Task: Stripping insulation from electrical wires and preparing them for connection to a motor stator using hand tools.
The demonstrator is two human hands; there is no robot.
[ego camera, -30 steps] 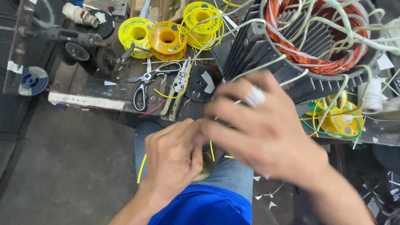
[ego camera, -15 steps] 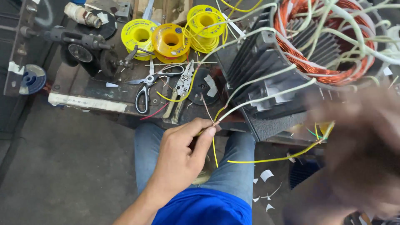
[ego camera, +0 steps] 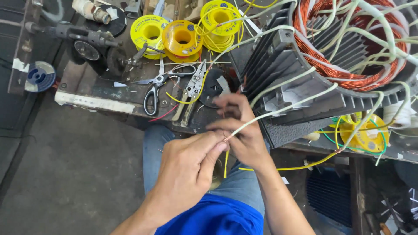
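Even, bright daylight falls from above; shadows stay soft; copper windings (ego camera: 348,65) gleam slightly; focus is sharp throughout; mild wide-angle bending shows at the edges

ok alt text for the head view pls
Both hands, left hand and right hand, pinch a bare copper tip of a white-sleeved wire from a motor stator. Scissors, pliers and yellow spools lie on the bench.
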